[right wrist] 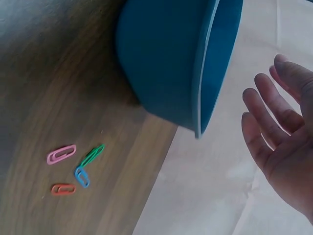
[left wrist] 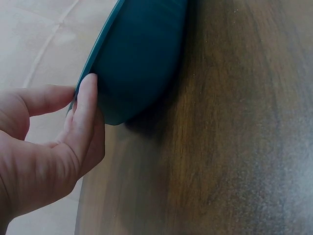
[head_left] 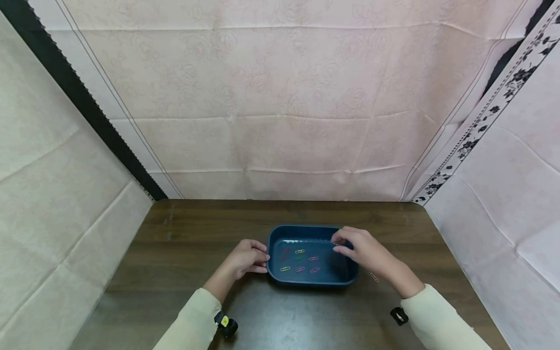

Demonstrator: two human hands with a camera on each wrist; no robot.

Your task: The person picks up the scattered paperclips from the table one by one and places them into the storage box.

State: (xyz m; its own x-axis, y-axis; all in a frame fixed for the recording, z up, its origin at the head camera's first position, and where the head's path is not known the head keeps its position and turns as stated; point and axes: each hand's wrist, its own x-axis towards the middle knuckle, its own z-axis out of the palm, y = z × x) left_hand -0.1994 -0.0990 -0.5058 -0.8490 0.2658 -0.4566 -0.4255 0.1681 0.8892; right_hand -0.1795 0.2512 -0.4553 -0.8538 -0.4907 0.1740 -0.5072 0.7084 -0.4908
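Note:
A blue rectangular tray [head_left: 306, 281] sits on the table with several paper clips spread over its floor, among them a yellow clip [head_left: 285, 268], a green clip [head_left: 299, 258] and a pink clip [head_left: 314, 270]. My left hand [head_left: 249, 257] pinches the tray's left rim between thumb and fingers, which the left wrist view shows close up. Over the tray's right end is my right hand [head_left: 356, 248], thumb and index finger brought close around a thin, pale paper clip [head_left: 334, 243]. In the right wrist view its other fingers are loosely bent, and the clip is hidden.
On the wooden table [head_left: 183, 291], right of the tray, lie a pink clip [right wrist: 61, 154], a green clip [right wrist: 92, 155], a blue clip [right wrist: 82, 176] and a red clip [right wrist: 63, 189]. Pale cloth [head_left: 280, 97] hangs behind the table and along both sides.

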